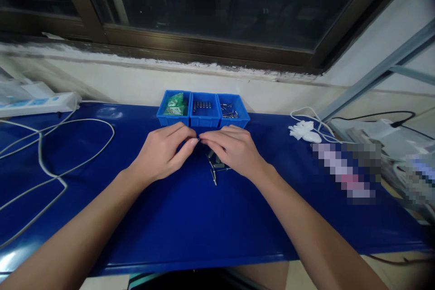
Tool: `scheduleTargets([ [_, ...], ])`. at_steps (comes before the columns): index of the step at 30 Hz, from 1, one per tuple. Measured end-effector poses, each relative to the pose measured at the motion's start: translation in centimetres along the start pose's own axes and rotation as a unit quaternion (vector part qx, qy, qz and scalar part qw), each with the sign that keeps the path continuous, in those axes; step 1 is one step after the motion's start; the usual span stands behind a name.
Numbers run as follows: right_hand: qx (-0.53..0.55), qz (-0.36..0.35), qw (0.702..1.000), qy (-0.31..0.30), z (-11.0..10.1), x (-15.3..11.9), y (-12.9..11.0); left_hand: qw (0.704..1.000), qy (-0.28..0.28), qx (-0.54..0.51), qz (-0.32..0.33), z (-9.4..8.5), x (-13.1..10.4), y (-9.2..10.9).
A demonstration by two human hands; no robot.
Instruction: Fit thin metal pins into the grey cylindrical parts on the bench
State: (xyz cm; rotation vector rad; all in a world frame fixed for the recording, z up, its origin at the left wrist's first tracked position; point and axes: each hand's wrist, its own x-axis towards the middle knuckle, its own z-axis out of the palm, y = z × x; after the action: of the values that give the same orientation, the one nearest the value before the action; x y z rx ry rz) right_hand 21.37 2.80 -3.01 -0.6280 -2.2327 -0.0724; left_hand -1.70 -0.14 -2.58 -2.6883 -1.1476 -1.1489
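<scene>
My left hand (168, 152) and my right hand (236, 149) meet above the blue table, fingertips pinched around a tiny dark piece (199, 139) too small to make out. Under and beside my right hand lie several metal pins (214, 175) and short metal cylinders (218, 165), partly hidden by its fingers. Just behind the hands stand three blue bins side by side: the left bin (163, 119) holds green packets (176, 105), the middle one (205, 121) a row of metal cylinders (203, 104), and the right one (240, 122) loose metal pins (229, 111).
White cables (64, 183) loop over the left side of the blue table (190, 226), near a power strip (41, 103). Crumpled white plastic (305, 131) and a blurred-out item (343, 170) lie on the right. A wall and window run behind the table.
</scene>
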Motion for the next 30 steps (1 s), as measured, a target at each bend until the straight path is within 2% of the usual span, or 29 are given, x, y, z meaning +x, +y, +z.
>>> scheduleTargets([
  [3, -0.003, -0.001, 1.000, -0.014, 0.0, 0.1, -0.4, 1.000, 0.001, 0.009, -0.012, 0.3, 0.1, 0.1],
  [7, 0.013, 0.038, 0.999, -0.016, -0.2, 0.2, -0.6, 0.999, 0.014, 0.006, -0.031, 0.7, 0.1, 0.0],
  [13, 0.111, 0.110, 0.988, 0.005, -0.3, 0.5, -0.8, 0.998, 0.035, -0.009, -0.042, 0.8, -0.1, -0.2],
  [19, 0.209, 0.159, 0.964, 0.043, -0.1, 0.8, -1.4, 0.996, 0.038, -0.020, -0.074, 1.1, -0.2, 0.3],
  [25, 0.308, 0.206, 0.925, 0.084, 0.1, 0.9, -1.4, 0.994, 0.042, -0.044, -0.086, 1.9, -0.6, 0.8],
  [30, 0.330, 0.260, 0.904, 0.077, 0.0, 0.6, -0.9, 0.994, 0.026, -0.040, -0.096, 2.4, -0.8, 1.1],
])
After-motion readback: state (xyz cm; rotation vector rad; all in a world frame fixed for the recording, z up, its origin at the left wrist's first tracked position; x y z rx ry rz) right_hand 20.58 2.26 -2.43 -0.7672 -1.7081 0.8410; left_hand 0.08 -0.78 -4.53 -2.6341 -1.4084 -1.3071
